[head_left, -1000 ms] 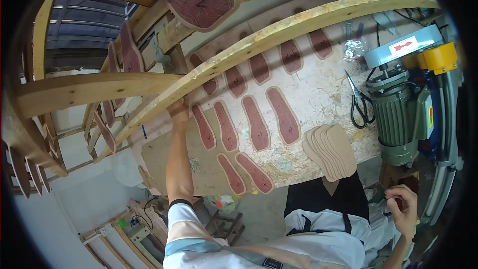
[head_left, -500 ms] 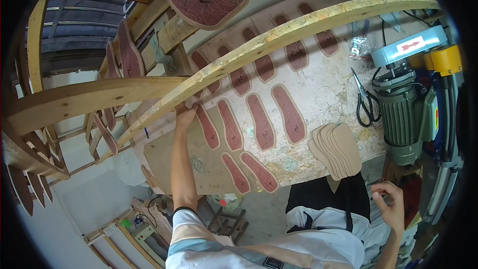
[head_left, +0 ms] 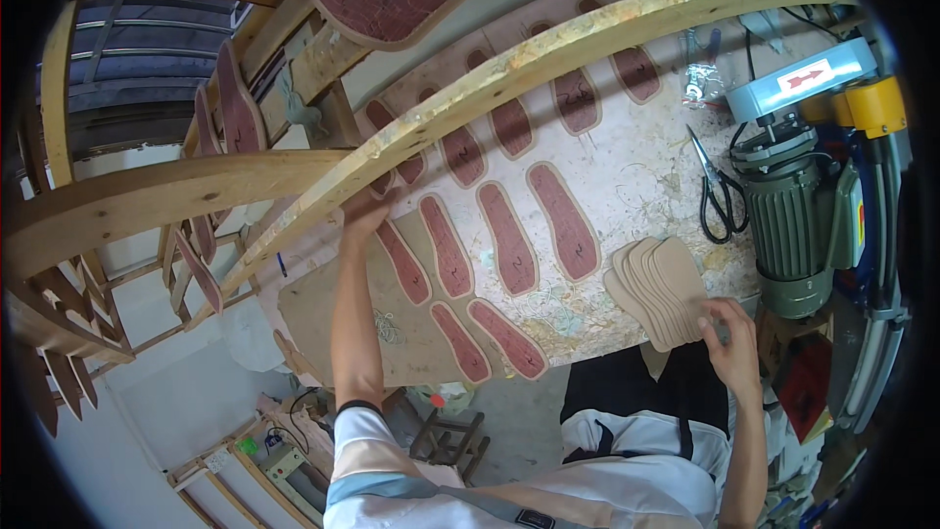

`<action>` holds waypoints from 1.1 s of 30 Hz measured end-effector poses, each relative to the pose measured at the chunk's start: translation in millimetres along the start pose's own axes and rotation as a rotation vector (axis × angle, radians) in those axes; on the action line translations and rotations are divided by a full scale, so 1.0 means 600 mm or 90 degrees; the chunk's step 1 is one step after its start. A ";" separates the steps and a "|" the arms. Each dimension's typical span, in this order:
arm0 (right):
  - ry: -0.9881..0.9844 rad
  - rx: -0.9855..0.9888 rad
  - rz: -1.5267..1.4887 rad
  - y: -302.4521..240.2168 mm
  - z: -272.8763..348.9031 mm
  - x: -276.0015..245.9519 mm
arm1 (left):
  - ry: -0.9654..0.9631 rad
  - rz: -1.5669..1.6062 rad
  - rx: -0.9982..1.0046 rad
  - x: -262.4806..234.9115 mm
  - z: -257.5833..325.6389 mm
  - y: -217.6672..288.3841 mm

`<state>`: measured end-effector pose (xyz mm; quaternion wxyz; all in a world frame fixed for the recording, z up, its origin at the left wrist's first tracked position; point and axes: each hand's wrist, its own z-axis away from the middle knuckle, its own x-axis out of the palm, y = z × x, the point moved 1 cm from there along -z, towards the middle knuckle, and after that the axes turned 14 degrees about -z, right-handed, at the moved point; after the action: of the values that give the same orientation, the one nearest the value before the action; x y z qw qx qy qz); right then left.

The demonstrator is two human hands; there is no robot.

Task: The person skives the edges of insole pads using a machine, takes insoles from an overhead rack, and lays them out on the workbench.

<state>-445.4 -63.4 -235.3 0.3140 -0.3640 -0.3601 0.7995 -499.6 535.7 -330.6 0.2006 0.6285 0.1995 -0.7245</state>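
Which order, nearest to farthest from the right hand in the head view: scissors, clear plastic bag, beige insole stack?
1. Beige insole stack: just left of the right hand; contact unclear.
2. Scissors: farther up the table, beside the motor.
3. Clear plastic bag: beyond the scissors.

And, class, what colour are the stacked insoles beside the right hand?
The stacked insoles are plain beige, seen best in the head view.

Right hand (head_left: 734, 351) beside beige insoles (head_left: 664, 286)
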 end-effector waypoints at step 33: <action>0.064 0.159 0.169 0.129 -0.061 0.045 | 0.018 0.348 -0.070 -0.080 0.389 0.291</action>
<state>-448.8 -72.1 -324.7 0.2665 -0.4060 -0.1905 0.8532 -592.9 264.6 -258.9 0.4197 0.6573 0.0641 -0.6227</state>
